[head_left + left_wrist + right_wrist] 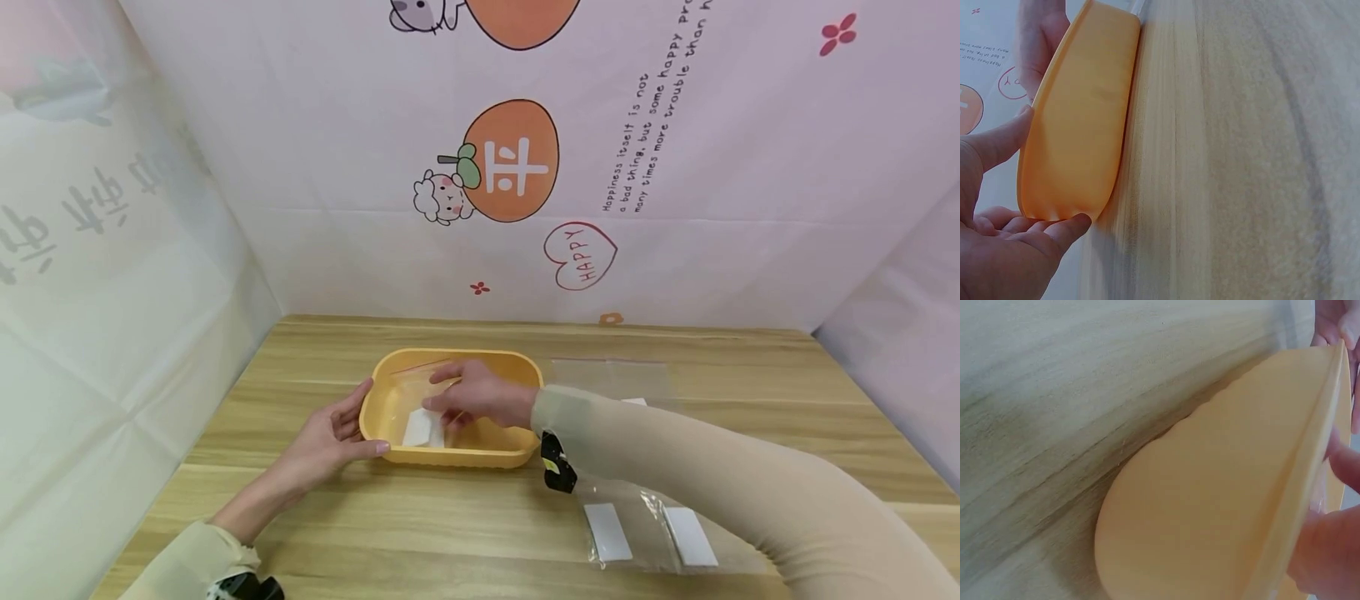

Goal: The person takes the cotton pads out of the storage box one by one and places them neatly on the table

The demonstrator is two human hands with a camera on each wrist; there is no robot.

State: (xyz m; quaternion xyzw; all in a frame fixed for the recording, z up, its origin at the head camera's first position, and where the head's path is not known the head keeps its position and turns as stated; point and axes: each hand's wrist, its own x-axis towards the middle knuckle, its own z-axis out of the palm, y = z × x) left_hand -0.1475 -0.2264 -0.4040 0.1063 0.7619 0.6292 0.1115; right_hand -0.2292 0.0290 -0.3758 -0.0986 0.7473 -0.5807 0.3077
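Note:
A yellow plastic basin [468,457] with rounded corners stands on the wooden table. My left hand [318,446] grips its left end, thumb over the front rim and fingers against the outer wall; the left wrist view shows those fingers [1071,230] under the end of the basin. Inside lies a clear plastic bag with a white card [422,428], toward the left. My right hand [483,393] reaches in over the right side, thumb and forefinger spread apart just above the bag. The basin wall hides part of this hand in the right wrist view.
More clear bags with white cards [609,532] [691,536] lie at the front right, partly under my right forearm. Another clear bag [607,379] is behind that arm. Printed cloth [360,250] hangs at the table's back and sides.

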